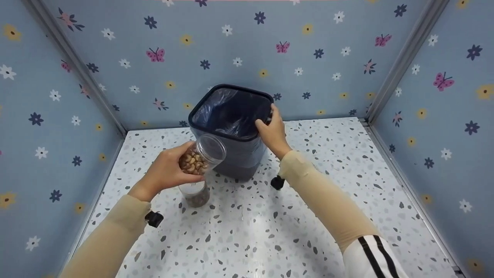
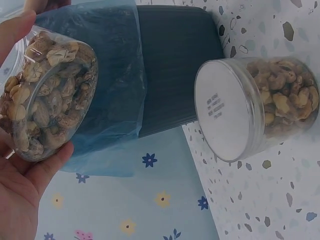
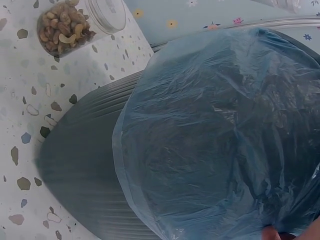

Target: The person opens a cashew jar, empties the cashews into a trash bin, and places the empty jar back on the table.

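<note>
At the front left of the bin (image 1: 241, 156), the left hand (image 1: 166, 166) was clamped around a tilted cashew jar (image 1: 194, 162). The right hand (image 1: 273, 132) pinched the bin's right rim (image 1: 269, 97). Near the bin stood a lidded jar (image 1: 197, 197).

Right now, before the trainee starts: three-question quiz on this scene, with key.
1. What does the left hand hold? (a) a roll of bags, (b) a jar of nuts, (c) a white lid
2. True or false: the right hand touches the bin.
3. Fill in: the second jar, standing on the table, is topped by a ____ lid.

Key: 1 b; 2 true; 3 white.
</note>
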The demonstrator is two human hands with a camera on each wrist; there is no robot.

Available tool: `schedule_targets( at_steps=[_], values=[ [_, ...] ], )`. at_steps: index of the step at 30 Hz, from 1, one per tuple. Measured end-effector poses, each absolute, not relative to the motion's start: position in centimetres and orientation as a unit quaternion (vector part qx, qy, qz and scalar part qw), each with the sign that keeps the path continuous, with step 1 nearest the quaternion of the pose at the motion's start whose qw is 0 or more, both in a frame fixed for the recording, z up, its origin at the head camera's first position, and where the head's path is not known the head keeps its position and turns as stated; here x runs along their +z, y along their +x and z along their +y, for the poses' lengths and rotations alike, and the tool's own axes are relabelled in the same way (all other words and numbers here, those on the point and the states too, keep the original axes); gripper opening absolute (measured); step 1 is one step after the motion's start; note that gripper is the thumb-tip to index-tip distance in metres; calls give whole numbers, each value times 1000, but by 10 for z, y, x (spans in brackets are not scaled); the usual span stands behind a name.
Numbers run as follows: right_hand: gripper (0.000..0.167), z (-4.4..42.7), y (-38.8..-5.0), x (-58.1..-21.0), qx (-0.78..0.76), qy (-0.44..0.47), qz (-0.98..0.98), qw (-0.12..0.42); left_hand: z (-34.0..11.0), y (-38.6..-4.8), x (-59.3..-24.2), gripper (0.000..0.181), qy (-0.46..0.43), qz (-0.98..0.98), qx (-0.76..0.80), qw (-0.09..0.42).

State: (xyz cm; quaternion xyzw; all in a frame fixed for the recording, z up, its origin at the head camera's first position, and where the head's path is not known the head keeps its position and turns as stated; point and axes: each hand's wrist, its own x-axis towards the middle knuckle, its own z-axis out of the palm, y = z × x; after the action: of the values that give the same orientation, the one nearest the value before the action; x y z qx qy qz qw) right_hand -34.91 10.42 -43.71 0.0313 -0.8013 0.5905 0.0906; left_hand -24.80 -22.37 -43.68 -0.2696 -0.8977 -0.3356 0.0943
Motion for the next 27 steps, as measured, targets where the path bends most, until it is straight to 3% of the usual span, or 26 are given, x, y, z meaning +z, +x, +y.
schedule_targets(
  at_steps=[27],
  values=[
    [85,104,-349,-437,588,30,-804,86,-226,-267,-400,95,-257,-903,-327,110]
  ],
)
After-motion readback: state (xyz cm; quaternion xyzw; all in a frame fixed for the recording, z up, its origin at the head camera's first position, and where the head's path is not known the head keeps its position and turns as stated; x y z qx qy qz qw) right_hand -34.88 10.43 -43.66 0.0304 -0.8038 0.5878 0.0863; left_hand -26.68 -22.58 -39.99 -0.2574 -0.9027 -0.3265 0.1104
